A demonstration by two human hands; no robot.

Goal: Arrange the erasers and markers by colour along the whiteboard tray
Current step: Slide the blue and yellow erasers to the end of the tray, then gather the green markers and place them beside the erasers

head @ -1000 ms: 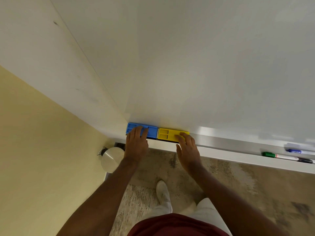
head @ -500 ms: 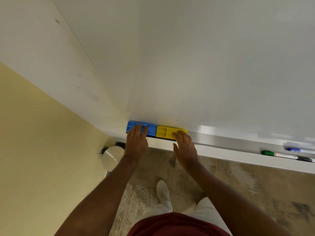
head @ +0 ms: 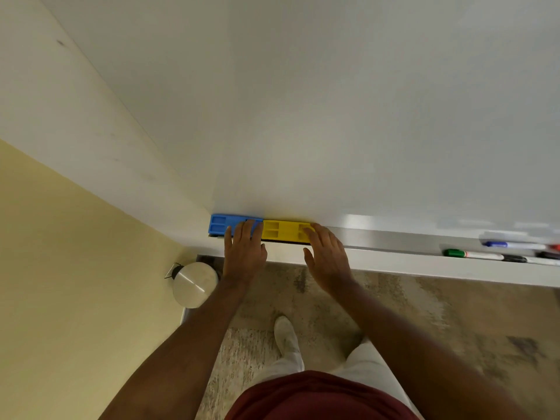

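A blue eraser (head: 219,227) and a yellow eraser (head: 285,230) lie end to end, touching, at the left end of the whiteboard tray (head: 394,242). My left hand (head: 244,253) rests flat with its fingers on the blue eraser's right end, at the seam. My right hand (head: 327,256) has its fingertips on the yellow eraser's right end, thumb splayed off it. Neither hand wraps around an eraser. Far right in the tray lie a green-capped marker (head: 469,254), a blue-capped marker (head: 512,245) and a black one (head: 515,258). A red tip (head: 554,247) shows at the frame edge.
The whiteboard (head: 333,116) fills the upper view, meeting a yellow wall in the left corner. A round white object (head: 195,284) stands on the floor in that corner. My foot (head: 286,338) is on mottled carpet below the tray.
My left hand has slid rightward along the blue eraser toward the seam. My right hand stays on the yellow eraser's right end. The view has shifted slightly.
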